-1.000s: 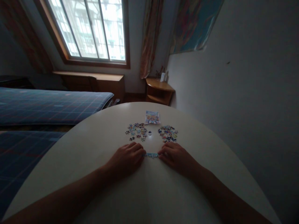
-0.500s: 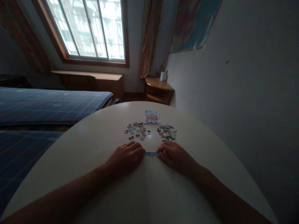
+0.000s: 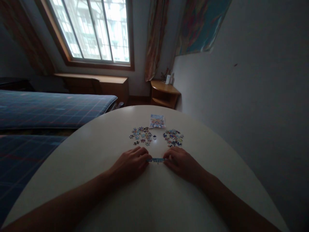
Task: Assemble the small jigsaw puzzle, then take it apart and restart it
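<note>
A short strip of joined blue puzzle pieces (image 3: 156, 159) lies on the white round table (image 3: 154, 199). My left hand (image 3: 130, 164) rests palm down with its fingertips pinched on the strip's left end. My right hand (image 3: 181, 162) grips the strip's right end the same way. Beyond my hands lie two heaps of loose puzzle pieces, a left heap (image 3: 142, 135) and a right heap (image 3: 173, 138). A small printed picture card (image 3: 157, 121) lies flat behind the heaps.
A bed with a blue checked cover (image 3: 48, 109) runs along the left of the table. A grey wall stands close on the right. A wooden corner shelf (image 3: 164, 93) and a low wooden bench under the window (image 3: 96, 29) are at the back.
Both hands stay on the ends of the strip. Only the camera view has shifted very slightly.
</note>
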Tool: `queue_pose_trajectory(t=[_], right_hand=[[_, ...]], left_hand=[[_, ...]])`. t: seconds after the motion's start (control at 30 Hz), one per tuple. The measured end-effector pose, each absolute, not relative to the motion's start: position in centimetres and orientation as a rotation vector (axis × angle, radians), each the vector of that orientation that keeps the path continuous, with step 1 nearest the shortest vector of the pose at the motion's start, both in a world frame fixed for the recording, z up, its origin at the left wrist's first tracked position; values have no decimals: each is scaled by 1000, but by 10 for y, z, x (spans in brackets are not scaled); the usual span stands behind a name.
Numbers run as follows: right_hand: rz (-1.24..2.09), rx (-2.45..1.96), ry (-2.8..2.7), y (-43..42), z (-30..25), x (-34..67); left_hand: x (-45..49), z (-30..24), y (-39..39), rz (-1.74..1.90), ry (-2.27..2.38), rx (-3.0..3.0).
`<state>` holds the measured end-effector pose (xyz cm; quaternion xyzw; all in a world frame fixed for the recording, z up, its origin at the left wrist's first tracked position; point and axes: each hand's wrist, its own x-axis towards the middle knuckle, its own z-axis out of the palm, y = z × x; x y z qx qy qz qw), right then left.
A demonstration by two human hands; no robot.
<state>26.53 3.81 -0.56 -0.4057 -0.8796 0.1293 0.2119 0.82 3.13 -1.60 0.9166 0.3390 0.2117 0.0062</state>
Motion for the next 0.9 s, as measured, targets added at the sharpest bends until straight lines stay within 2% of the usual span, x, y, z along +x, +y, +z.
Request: queue_pose_trajectory(t=[0.53, 0.9], right_hand=[[359, -1050, -2427, 39, -13, 264], [313, -951, -2434, 37, -14, 262]], left_hand=[[9, -20, 33, 823, 942, 2890], [12, -22, 30, 839, 1031, 2760]])
